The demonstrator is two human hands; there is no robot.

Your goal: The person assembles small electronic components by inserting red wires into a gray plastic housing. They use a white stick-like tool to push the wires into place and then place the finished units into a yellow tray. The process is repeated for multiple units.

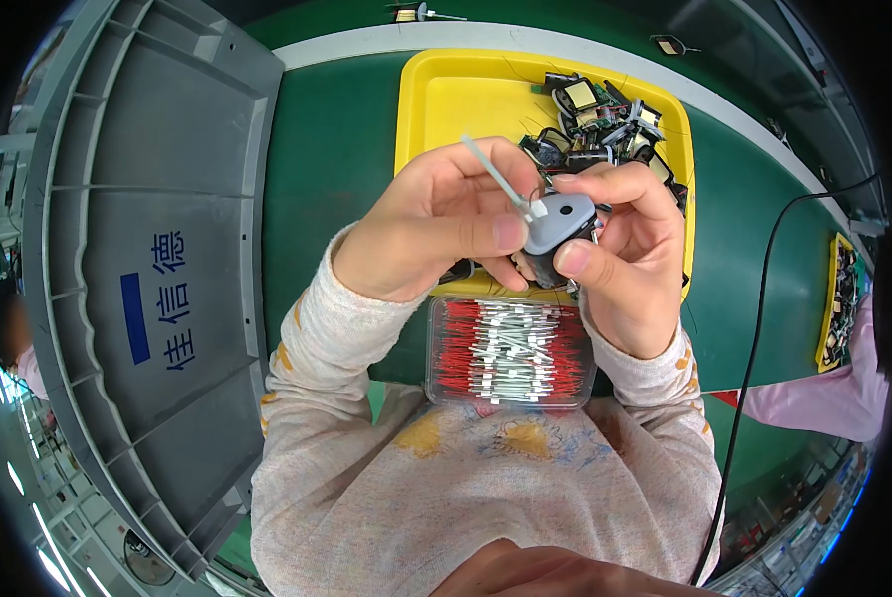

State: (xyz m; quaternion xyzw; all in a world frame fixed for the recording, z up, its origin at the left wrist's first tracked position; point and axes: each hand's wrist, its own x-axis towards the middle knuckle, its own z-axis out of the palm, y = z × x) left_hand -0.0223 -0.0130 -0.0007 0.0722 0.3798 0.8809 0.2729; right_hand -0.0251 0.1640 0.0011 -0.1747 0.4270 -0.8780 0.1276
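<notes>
Both my hands hold a small grey-topped, black-sided device (562, 221) above the near edge of the yellow tray. My left hand (446, 219) is closed, its thumb pressed against the grey cover's left end. Beside that thumb a pale, thin strip (491, 169) with a small white block at its lower end slants up from the device; whether fingers grip the strip itself is hard to see. My right hand (625, 244) pinches the device's right side between thumb and fingers. Just below my hands lies a clear box (511, 402) of red and white leads with small white ends.
The yellow tray (446, 85) holds a pile of black devices and circuit boards (600, 119) on the green table (332, 129). A big grey crate (187, 149) stands at left. A black cable (755, 368) runs down the right, near another yellow tray (826, 343) and a person's pink sleeve (814, 406).
</notes>
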